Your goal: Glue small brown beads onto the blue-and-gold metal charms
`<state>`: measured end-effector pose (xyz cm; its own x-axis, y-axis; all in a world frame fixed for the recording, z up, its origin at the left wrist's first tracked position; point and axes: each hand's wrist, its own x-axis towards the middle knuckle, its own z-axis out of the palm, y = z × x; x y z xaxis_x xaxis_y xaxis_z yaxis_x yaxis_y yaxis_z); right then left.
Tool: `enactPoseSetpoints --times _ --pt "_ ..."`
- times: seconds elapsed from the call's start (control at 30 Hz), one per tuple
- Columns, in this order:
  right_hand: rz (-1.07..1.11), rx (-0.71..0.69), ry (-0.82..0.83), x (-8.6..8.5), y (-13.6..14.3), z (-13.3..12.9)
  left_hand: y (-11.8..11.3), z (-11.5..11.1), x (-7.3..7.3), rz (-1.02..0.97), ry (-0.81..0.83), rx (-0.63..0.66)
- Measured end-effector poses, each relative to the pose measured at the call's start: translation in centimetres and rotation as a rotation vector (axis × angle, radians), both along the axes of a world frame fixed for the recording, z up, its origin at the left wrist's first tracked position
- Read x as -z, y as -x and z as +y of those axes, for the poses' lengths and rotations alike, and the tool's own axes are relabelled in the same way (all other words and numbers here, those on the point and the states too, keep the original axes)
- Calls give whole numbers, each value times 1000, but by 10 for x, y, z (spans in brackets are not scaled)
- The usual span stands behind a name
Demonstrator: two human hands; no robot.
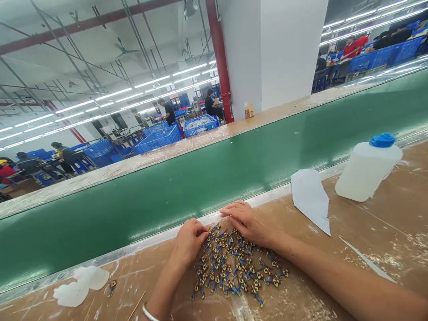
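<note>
Many small painted figurines [230,263], blue, yellow and red, lie spread in a loose patch on the brown worktop between my forearms. At the far left edge of the patch is my left hand [191,240], its fingers curled and pressed together right beside a figurine. Whatever is between those fingertips is too small to make out. My right hand [245,221] lies over the far edge of the patch with fingers stretched out to the left. It hides some figurines under it. One stray figurine [113,287] lies apart, left of my left forearm.
A green conveyor belt [207,174] runs across beyond the worktop [301,290]. At right stand a plastic bottle [368,169] with a blue cap and a torn white sheet [309,196]. Whitish flat pieces [80,285] and a thin stick [137,305] lie left. People work in the background.
</note>
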<state>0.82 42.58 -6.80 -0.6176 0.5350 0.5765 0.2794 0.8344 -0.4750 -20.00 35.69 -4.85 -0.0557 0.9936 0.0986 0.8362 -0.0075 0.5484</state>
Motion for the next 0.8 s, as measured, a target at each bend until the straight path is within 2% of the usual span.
enactPoseSetpoints --times 0.1,0.23,0.53,0.63,0.8 --pt "42 12 -6 -1 -1 0 -5 -2 -3 64 -7 5" --pt "63 2 -21 -3 1 -3 -13 -4 -3 97 -24 -51" --pt "121 -38 3 2 4 -4 -11 -6 8 -39 -36 -48" --pt "139 -41 70 -2 7 -8 -9 -9 0 -114 -67 -60" --pt "149 -53 292 -16 11 -21 -14 -17 -28 -289 -113 9"
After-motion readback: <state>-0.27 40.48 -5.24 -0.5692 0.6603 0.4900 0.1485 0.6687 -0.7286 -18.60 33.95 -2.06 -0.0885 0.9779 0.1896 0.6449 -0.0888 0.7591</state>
